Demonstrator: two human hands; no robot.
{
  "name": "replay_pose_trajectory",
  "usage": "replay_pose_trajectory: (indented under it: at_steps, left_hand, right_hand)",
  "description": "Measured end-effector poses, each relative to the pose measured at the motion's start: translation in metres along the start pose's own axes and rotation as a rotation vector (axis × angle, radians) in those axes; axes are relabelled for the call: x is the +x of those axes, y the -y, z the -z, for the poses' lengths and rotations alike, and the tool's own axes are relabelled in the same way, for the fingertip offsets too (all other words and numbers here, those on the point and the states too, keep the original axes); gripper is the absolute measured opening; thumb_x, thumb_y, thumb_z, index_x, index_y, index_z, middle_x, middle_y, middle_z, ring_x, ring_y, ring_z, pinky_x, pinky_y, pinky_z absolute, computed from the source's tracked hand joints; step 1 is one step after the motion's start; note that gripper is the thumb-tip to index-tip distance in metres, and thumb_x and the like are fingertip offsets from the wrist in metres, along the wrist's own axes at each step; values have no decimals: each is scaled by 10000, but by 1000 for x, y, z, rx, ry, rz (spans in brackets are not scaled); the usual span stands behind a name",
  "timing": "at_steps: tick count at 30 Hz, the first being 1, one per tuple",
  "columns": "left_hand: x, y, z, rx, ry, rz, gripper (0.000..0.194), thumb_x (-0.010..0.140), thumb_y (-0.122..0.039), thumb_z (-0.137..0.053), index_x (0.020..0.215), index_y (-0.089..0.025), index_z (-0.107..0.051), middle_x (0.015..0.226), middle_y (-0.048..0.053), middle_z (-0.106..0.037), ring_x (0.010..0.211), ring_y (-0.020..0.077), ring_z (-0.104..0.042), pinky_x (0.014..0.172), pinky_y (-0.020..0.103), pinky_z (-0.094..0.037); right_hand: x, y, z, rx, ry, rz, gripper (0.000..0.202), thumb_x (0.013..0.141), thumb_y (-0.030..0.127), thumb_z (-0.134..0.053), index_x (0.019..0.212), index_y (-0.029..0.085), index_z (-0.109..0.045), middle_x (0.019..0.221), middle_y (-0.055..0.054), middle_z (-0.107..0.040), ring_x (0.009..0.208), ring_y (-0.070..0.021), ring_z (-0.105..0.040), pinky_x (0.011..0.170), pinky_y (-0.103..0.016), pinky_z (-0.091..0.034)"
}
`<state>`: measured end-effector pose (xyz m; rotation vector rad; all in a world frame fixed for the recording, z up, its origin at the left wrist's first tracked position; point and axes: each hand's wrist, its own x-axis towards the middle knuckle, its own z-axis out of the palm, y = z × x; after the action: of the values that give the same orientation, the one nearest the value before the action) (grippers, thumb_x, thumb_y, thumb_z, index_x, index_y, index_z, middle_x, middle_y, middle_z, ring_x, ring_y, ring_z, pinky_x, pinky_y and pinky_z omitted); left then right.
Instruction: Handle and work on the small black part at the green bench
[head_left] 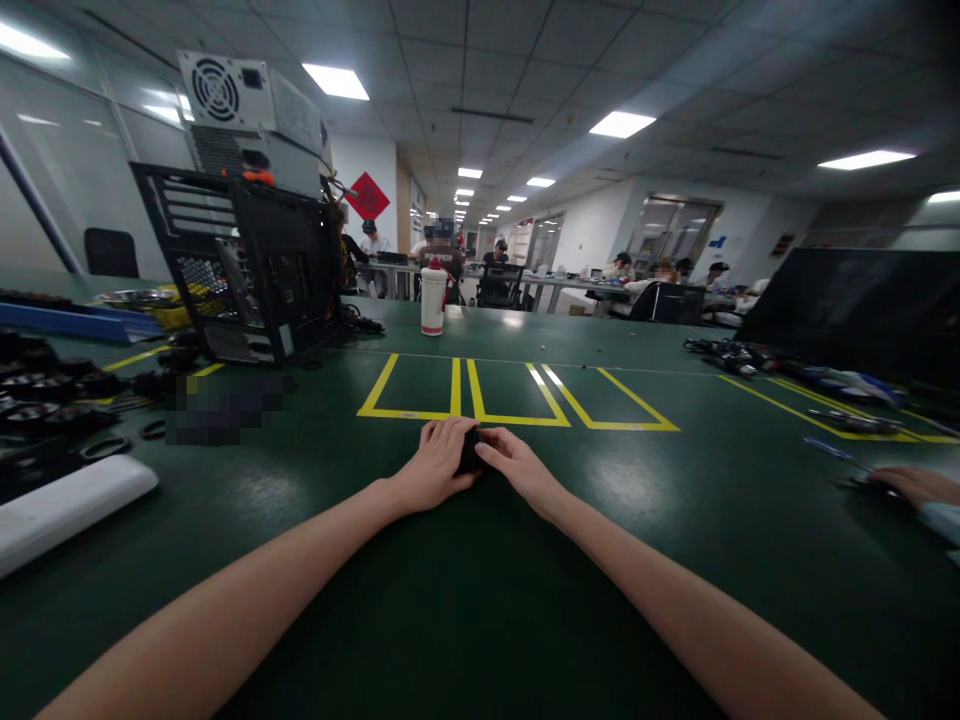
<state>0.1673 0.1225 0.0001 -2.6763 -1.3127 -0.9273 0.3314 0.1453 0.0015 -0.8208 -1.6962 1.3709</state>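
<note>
Low over the green table [465, 600], a small black object [470, 450] is held between my two hands. Its kind cannot be made out, since fingers cover most of it. My left hand [442, 458] wraps round its left side and top, fingers closed. From the right, my right hand [514, 460] grips it with thumb and fingers. Just beyond the hands, yellow tape outlines [517, 422] mark the table surface.
A black computer case [281, 270] with a power supply [225, 92] on top stands at the left. A white cup [433, 300] is farther back. Black parts and a long white object [75, 505] lie left. At the right edge is another person's hand [919, 485], near tools.
</note>
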Motion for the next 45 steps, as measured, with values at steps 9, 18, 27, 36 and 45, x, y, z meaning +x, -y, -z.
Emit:
replay_pose_trajectory:
  at_steps: [9,18,27,36,45]
  left_hand:
    - [1,2,-1,-15,-6,14,580,702,-236,-571,1184,-208,-250,1132,78,-413,1069,237,-394,929,437,-265]
    - [0,2,-3,7,-7,16,581,702,-228,-568,1187,-189,-249,1133,89,-411,1072,239,-387,926,431,-266]
    - [1,2,-2,-4,3,19,575,713,-243,-562,1191,-202,-245,1137,87,-410,1073,241,-389,929,438,-266]
    - [0,0,2,-26,22,25,586,708,-221,-563,1196,-217,-238,1155,83,-401,1089,244,-385,937,449,-256]
    - [0,1,-1,-2,-3,25,579,706,-232,-568,1187,-204,-248,1145,92,-408,1081,247,-391,920,443,-277]
  right_hand:
    - [-6,11,-3,64,40,13,264,697,295,-577,920,218,-460,982,-21,-520,1001,-164,-490,889,-361,-375]
    - [2,-5,0,44,42,65,269,701,269,-572,947,211,-481,1007,-26,-528,1004,-157,-488,912,-350,-354]
    - [-4,6,-4,5,-15,20,238,746,310,-515,962,218,-471,961,-21,-542,971,-159,-505,879,-359,-386]
    - [-4,3,0,74,83,44,328,663,224,-618,949,218,-457,1036,-18,-527,1021,-160,-492,917,-357,-370]
    - [1,-3,-2,16,-44,23,240,727,305,-539,939,205,-486,983,-21,-554,978,-152,-501,902,-349,-365]
